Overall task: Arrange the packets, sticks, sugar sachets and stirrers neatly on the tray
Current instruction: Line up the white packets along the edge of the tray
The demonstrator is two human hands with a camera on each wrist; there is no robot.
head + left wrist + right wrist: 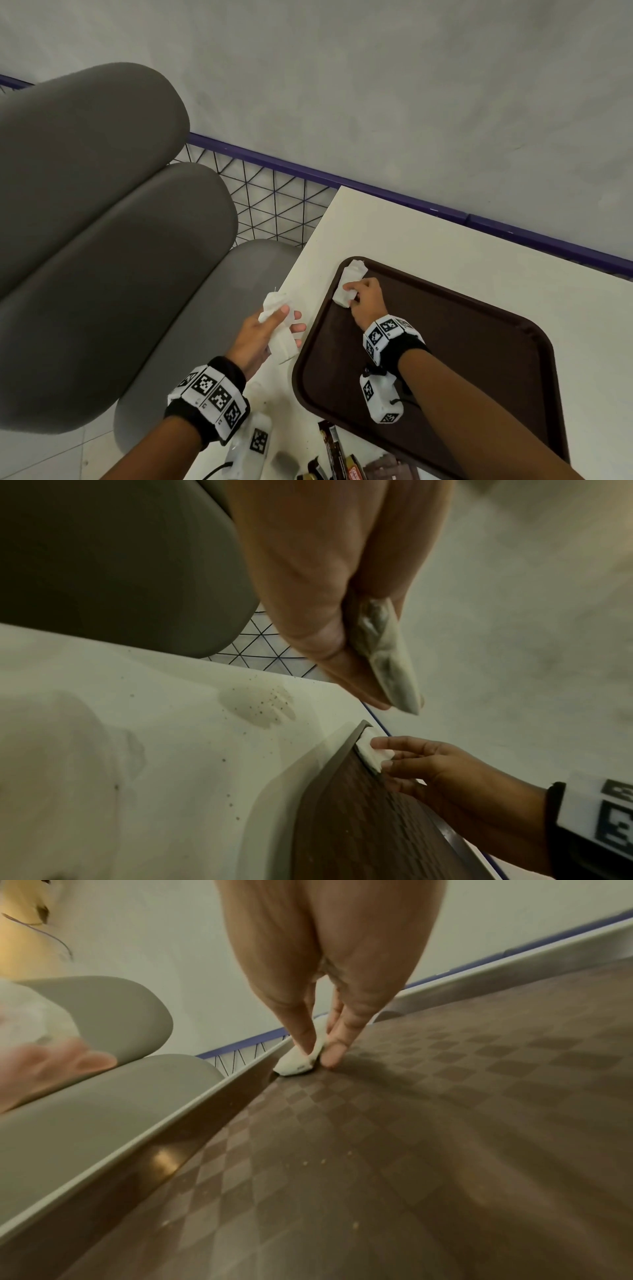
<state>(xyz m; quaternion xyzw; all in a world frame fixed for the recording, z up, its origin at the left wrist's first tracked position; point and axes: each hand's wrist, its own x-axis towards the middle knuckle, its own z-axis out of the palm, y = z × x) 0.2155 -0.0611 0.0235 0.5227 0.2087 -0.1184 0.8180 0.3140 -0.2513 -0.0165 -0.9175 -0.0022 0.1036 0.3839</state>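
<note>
The task is barely begun. The right hand (365, 297) pinches 1 white packet (350, 282) flat into the far left corner of the brown tray (486, 370), its grip closed on it; the rest of the tray floor looks bare. The left hand (263, 334) holds a second white packet (279, 329) above the desk (445, 240), fingers wrapped round it. Dark sticks and packets (337, 455) wait on the desk by the tray's near edge; no stirrers can be made out.
</note>
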